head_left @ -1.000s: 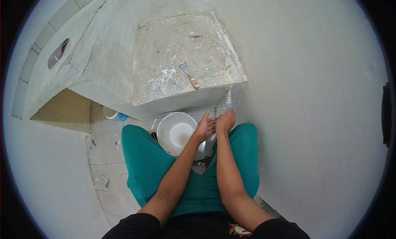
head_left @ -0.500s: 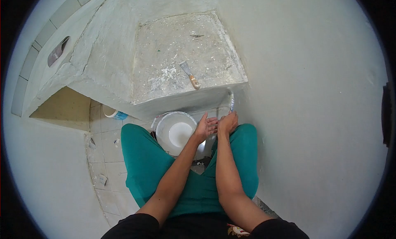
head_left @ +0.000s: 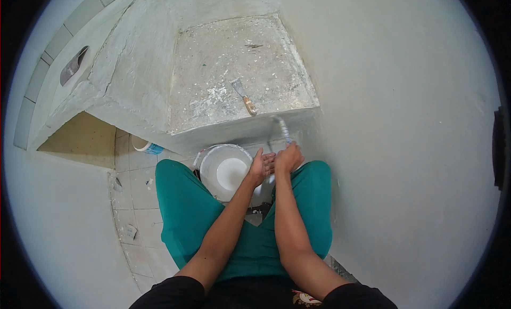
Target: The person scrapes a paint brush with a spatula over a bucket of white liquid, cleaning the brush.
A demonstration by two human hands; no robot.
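Both bare forearms reach up from 6 o'clock and converge at the centre, between the bent knees. The left hand [head_left: 261, 168] lies open, palm facing 3 o'clock, its fingers touching the right hand [head_left: 289, 158], which is curled into a fist at its 2 o'clock.

Room under renovation, likely a bathroom: bare skimmed wall [head_left: 399, 122] and rough ledge [head_left: 234, 53] are showing plaster spatter, a putty knife [head_left: 244, 97] is lying on the ledge, a bucket [head_left: 204, 161] of white filler is sitting on the dusty tiled floor [head_left: 133, 202].
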